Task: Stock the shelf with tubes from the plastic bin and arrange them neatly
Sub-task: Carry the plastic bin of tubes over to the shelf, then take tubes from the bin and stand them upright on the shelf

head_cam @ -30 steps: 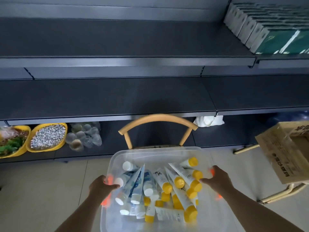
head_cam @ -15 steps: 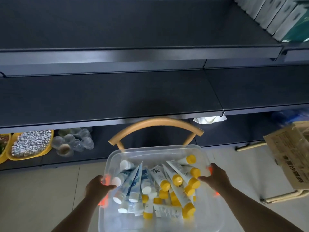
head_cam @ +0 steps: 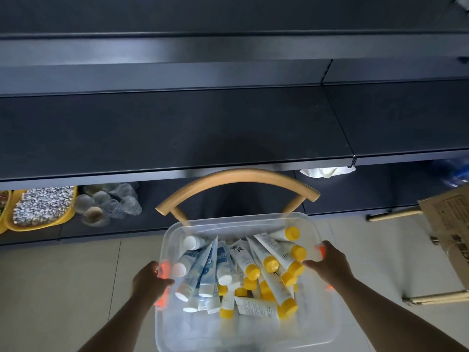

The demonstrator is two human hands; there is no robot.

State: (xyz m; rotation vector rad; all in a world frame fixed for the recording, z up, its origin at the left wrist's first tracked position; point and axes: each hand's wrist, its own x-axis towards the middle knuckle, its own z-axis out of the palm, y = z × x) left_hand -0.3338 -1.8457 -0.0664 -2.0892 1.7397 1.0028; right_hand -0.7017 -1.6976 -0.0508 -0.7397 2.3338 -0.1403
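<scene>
A clear plastic bin (head_cam: 238, 222) fills the lower middle of the head view, held over a wooden chair. Inside lie several tubes: white ones with yellow caps (head_cam: 279, 252) on the right, blue-and-white ones with white caps (head_cam: 208, 265) on the left. My left hand (head_cam: 149, 278) grips the bin's left rim at an orange handle. My right hand (head_cam: 330, 262) grips the right rim. Beyond the chair runs a dark grey shelf (head_cam: 177, 133) with a bare middle board.
The chair's curved wooden backrest (head_cam: 236, 179) stands between bin and shelf. On the bottom shelf sit a yellow tray of silver pieces (head_cam: 43, 207), clear cups (head_cam: 111, 201) and a white cloth (head_cam: 327, 171). A cardboard box (head_cam: 449, 232) rests on a stool at right.
The view has moved closer to the shelf and shifted left; the boxes at upper right have left the frame. Both hands keep the same grip on the bin.
</scene>
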